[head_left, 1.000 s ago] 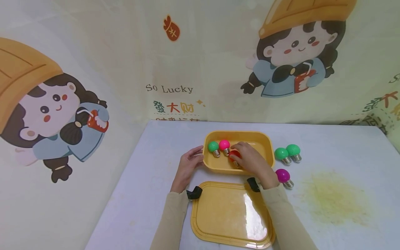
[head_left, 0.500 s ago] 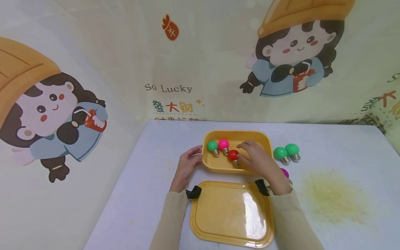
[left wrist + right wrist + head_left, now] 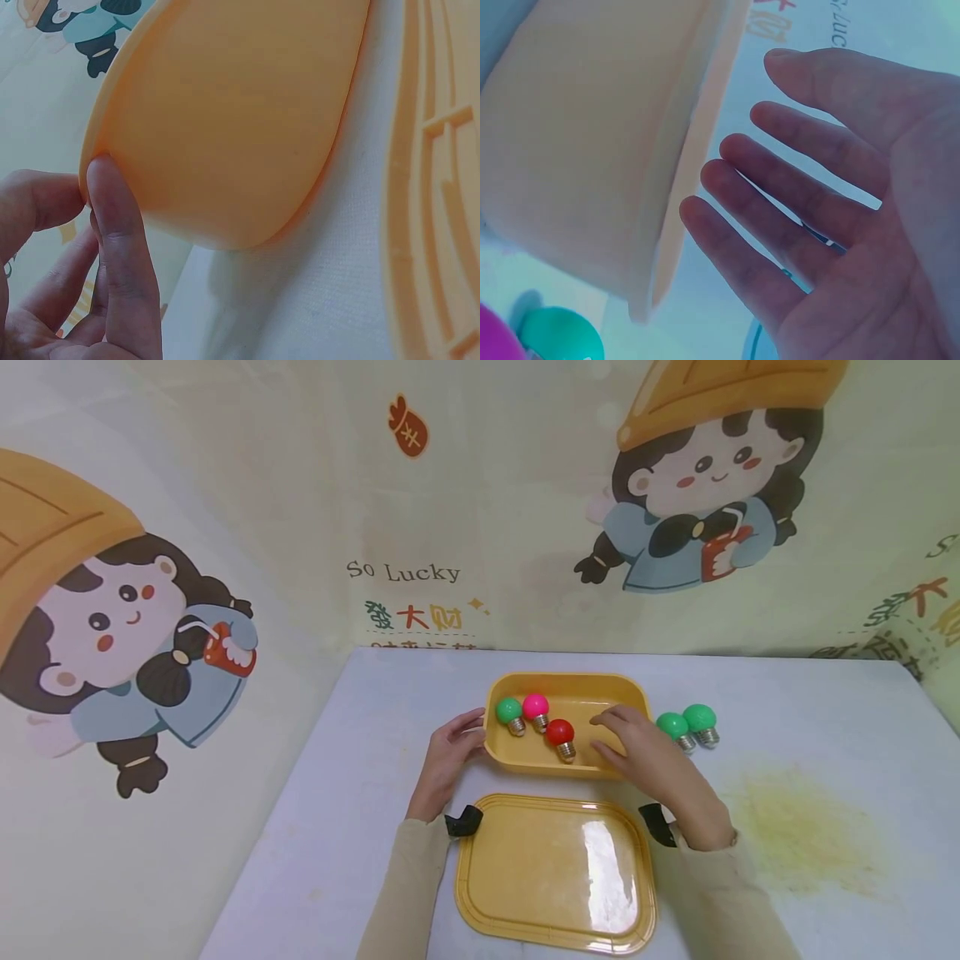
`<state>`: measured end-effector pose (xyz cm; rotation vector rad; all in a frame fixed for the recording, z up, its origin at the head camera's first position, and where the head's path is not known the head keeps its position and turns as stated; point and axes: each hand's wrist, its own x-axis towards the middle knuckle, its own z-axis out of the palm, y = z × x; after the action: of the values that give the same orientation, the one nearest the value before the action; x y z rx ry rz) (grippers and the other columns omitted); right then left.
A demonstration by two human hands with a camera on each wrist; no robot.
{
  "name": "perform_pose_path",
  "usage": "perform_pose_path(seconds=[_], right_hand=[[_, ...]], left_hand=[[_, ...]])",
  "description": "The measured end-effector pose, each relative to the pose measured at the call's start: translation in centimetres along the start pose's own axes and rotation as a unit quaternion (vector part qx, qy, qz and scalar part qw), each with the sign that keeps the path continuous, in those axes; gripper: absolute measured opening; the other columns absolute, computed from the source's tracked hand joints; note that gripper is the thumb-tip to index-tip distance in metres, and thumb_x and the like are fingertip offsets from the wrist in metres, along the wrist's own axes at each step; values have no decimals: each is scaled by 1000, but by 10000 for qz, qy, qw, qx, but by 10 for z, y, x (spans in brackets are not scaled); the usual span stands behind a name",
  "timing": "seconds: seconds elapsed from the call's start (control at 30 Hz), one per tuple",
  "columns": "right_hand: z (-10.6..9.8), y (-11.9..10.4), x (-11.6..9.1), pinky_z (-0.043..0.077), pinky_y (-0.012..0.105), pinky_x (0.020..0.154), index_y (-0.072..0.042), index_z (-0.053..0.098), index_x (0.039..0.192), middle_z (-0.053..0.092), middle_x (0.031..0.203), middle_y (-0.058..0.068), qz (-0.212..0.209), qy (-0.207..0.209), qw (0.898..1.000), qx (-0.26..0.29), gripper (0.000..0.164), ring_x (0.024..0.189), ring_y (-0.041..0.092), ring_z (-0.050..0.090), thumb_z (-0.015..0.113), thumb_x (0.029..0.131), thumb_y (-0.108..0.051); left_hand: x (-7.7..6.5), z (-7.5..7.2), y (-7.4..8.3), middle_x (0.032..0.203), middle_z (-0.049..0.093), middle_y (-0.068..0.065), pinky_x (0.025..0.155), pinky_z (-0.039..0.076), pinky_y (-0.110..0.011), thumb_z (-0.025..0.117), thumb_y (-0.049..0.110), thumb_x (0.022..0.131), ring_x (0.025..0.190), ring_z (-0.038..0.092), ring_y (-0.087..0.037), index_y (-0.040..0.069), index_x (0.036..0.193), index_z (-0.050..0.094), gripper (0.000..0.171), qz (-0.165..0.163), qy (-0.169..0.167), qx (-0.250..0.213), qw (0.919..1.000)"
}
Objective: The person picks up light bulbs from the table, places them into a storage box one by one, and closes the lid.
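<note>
In yellow box (image 3: 536,768): green bulb (image 3: 508,709), pink bulb (image 3: 536,707), red bulb (image 3: 560,732). On desk (image 3: 345,827): two green bulbs (image 3: 701,717), purple bulb (image 3: 493,337). Estimate: half boxed, three left. My right hand (image 3: 654,760): fingers apart, empty, over box. My left hand (image 3: 450,758): fingers against its end wall.

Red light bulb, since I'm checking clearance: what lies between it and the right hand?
In the head view, only bare floor of the yellow tub shows between the red light bulb and the right hand.
</note>
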<state>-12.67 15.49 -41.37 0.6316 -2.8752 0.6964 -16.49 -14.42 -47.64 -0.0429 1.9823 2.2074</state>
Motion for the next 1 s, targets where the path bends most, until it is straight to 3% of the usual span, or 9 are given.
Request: perform_pose_path(seconds=[0.47,0.8,1.0], right_hand=[[-14,7,-18,53,52,93,4,67,115,63,115,20,-90,132,9997,-176,33,106,38,60,75,88,-12],[-12,21,-32,55,51,84,5,68,107,66,105,18,-669,857,9937,-258,31,97,35,64,79,80,-6],[-12,28,-39,57,48,78,3,68,105,66,104,17,-731,972,9918,-384,32,94,33,63,82,76,-5]], left_hand=[[0,0,-1,132,60,-19,81,59,-27,63,7,96,112,63,-38,8,133,61,37,-3,-37,-89,10000],[0,0,-1,131,61,-18,82,59,-27,63,7,96,110,64,-34,8,132,62,37,17,9,-44,10000],[0,0,-2,130,61,-18,80,59,-26,64,8,95,105,65,-30,9,132,62,37,43,25,-4,10000]])
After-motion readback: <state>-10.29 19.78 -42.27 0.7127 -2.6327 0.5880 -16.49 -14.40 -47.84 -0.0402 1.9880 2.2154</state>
